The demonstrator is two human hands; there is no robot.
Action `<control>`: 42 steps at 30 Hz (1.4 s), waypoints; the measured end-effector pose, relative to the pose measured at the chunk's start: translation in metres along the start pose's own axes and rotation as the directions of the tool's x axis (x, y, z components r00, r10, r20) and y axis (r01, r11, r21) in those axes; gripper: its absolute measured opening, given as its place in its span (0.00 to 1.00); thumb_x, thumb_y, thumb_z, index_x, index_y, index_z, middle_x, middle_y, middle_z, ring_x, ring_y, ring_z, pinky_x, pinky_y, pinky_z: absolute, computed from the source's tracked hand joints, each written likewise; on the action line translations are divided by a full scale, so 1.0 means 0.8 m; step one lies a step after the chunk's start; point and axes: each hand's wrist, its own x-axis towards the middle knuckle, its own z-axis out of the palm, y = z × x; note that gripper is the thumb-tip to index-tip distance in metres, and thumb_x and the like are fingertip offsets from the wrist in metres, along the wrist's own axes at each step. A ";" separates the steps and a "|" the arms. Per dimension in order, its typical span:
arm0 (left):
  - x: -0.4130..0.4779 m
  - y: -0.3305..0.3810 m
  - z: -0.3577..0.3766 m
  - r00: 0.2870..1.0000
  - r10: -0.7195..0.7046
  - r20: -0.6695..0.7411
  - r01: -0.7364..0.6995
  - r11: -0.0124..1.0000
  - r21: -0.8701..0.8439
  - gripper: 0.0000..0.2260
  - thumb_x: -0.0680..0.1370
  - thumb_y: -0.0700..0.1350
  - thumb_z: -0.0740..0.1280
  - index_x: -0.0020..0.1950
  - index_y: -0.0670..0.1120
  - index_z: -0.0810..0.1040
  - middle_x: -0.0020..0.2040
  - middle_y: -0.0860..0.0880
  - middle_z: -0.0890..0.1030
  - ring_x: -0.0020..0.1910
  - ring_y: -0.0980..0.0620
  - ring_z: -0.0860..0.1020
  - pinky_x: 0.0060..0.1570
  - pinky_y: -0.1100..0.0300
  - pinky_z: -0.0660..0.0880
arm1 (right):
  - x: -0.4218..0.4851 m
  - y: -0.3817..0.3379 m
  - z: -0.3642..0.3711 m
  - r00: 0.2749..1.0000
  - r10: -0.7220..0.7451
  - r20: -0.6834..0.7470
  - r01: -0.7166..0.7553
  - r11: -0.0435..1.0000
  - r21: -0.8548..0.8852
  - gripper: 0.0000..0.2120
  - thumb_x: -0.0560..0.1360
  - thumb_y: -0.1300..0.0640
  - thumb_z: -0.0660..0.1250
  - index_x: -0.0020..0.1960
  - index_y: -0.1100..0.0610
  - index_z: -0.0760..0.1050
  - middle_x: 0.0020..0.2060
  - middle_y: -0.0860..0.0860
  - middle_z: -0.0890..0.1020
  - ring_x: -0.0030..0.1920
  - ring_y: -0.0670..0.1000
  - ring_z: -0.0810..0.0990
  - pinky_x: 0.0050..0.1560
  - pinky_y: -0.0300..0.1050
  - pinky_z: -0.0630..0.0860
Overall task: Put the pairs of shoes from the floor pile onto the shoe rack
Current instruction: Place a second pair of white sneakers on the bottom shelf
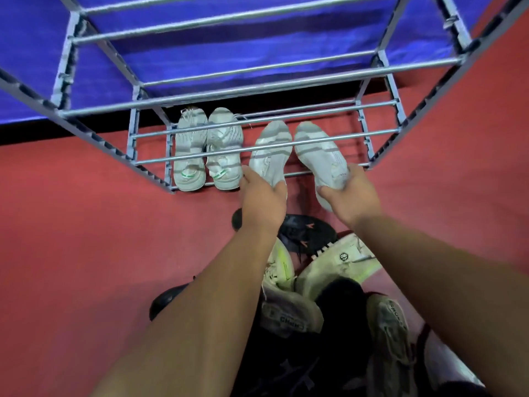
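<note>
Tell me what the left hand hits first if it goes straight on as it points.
The left hand grips the grey shoe ahead of it; past that, the lane looks free to the shoe rack's back rail, though depth is unclear.

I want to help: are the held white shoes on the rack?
Partly: white shoes have toes over the bottom rails, heels out, held by left hand and right hand.

Single head-worn view. Scene is seen from above, aimed steeply down through the bars of the shoe rack (257, 87) to the red floor (71, 224). Forearms (200, 325) are framed close at bottom; wide-angle bending is seen at edges.
</note>
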 end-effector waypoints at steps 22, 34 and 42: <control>0.141 -0.033 0.066 0.989 0.128 0.067 -0.140 0.965 0.222 0.51 0.72 0.53 0.80 0.83 0.36 0.53 0.79 0.37 0.60 0.75 0.40 0.67 0.73 0.51 0.70 | 0.154 0.023 0.080 0.990 -0.135 0.049 0.144 0.944 -0.297 0.38 0.61 0.33 0.73 0.63 0.57 0.79 0.56 0.52 0.82 0.54 0.51 0.84 0.55 0.44 0.82; 0.100 -0.036 0.046 0.981 0.192 0.041 -0.196 0.964 0.177 0.36 0.74 0.41 0.76 0.77 0.38 0.64 0.69 0.40 0.71 0.67 0.42 0.75 0.66 0.54 0.73 | 0.094 -0.001 0.060 0.989 -0.114 0.090 0.134 0.953 -0.270 0.30 0.72 0.57 0.74 0.72 0.59 0.70 0.64 0.57 0.77 0.63 0.59 0.79 0.65 0.52 0.77; 0.000 -0.081 -0.018 0.975 0.126 0.184 -0.171 0.952 0.254 0.17 0.79 0.40 0.68 0.67 0.40 0.72 0.60 0.42 0.78 0.58 0.42 0.78 0.55 0.52 0.75 | -0.005 0.019 0.029 0.980 -0.020 0.197 0.108 0.887 -0.449 0.27 0.79 0.58 0.68 0.76 0.61 0.68 0.70 0.61 0.75 0.68 0.63 0.76 0.66 0.51 0.73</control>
